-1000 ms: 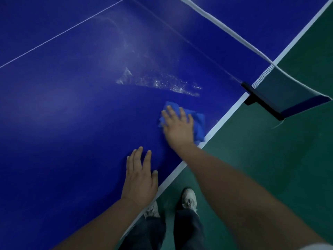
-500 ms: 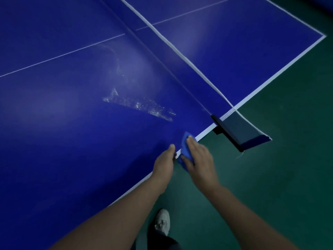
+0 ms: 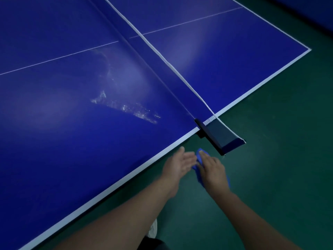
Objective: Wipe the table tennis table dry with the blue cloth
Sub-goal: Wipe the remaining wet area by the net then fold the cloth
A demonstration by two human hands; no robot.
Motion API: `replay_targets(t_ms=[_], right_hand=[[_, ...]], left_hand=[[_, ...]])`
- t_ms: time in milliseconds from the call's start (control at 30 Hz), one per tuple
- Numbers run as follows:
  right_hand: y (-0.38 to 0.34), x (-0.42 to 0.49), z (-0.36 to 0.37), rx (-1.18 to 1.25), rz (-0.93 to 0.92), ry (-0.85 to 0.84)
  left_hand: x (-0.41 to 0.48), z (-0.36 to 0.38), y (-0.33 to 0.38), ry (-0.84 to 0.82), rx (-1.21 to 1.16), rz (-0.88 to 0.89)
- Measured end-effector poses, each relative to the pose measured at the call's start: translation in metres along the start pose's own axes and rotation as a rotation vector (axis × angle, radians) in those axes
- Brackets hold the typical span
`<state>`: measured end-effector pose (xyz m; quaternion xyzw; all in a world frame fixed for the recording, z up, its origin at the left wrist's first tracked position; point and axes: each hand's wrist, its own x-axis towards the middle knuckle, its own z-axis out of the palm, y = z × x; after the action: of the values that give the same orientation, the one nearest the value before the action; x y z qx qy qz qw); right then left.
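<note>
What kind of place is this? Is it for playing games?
Probably an indoor sports hall or games room: there's a blue table tennis table with white lines, a net stretched across it, and green sports flooring around it.

The blue cloth [image 3: 198, 156] is held bunched just off the bench [image 3: 54, 150] edge; wet streaks [image 3: 126, 109] are seen at its 10 o'clock.

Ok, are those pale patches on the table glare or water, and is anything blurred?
Head view: the broad soft glows on the table look like lamp glare; the speckled streak near the net looks like glinting water. Head view: the left hand, right hand and blue cloth are slightly motion-blurred, and the far right corner is dim.
</note>
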<state>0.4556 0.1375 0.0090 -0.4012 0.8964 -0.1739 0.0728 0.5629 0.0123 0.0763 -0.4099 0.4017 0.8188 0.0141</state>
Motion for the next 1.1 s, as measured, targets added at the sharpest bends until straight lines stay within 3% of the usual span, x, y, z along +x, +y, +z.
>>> replay_targets(t_ms=[67,200,367,433,467,567,600,667,733,767,833,900,933,1000,1033,1100], right_hand=[[0.002,-0.002,-0.010,-0.047,-0.064,0.034],[-0.036,-0.015,-0.010,-0.006,-0.239,-0.021],[-0.054,-0.017,-0.020,0.000,-0.343,0.162],[-0.047,-0.018,-0.010,-0.079,-0.434,0.134],[-0.036,-0.013,-0.007,-0.127,-0.400,0.102],[-0.006,0.004,-0.010,-0.106,-0.052,0.076],[-0.008,0.009,-0.015,-0.106,-0.037,0.105],[-0.036,0.019,-0.017,-0.149,-0.218,0.107],[-0.071,0.014,-0.008,-0.109,-0.429,-0.046],[-0.081,0.015,-0.007,-0.002,-0.435,-0.149],[-0.093,0.027,-0.008,0.396,-0.223,-0.297],[-0.102,0.037,-0.010,0.712,0.114,-0.278],[-0.107,0.041,-0.013,0.844,0.314,-0.349],[-0.123,0.048,-0.008,1.152,0.622,-0.665],[-0.131,0.053,-0.002,1.270,0.675,-0.759],[-0.147,0.064,0.007,1.362,0.676,-0.754]], left_hand=[[0.005,-0.007,-0.005,0.026,-0.040,-0.002],[0.007,-0.011,-0.006,-0.102,-0.169,-0.109],[0.001,-0.034,-0.009,-0.128,-0.577,-0.234],[-0.004,-0.039,-0.006,-0.173,-0.629,-0.271],[-0.003,-0.042,-0.007,-0.185,-0.627,-0.263],[0.002,-0.055,-0.011,-0.132,-0.666,-0.229],[0.004,-0.060,-0.011,-0.113,-0.665,-0.216],[0.004,-0.071,-0.007,-0.101,-0.617,-0.230],[0.000,-0.077,-0.002,-0.184,-0.542,-0.225],[-0.004,-0.079,0.002,-0.201,-0.503,-0.214],[-0.003,-0.097,0.004,-0.155,-0.453,-0.212],[-0.003,-0.124,0.005,-0.131,-0.469,-0.203],[-0.002,-0.136,0.006,-0.139,-0.496,-0.192],[0.000,-0.163,0.010,-0.092,-0.501,-0.146],[0.001,-0.178,0.013,-0.058,-0.477,-0.120],[-0.003,-0.201,0.023,0.000,-0.316,-0.027]])
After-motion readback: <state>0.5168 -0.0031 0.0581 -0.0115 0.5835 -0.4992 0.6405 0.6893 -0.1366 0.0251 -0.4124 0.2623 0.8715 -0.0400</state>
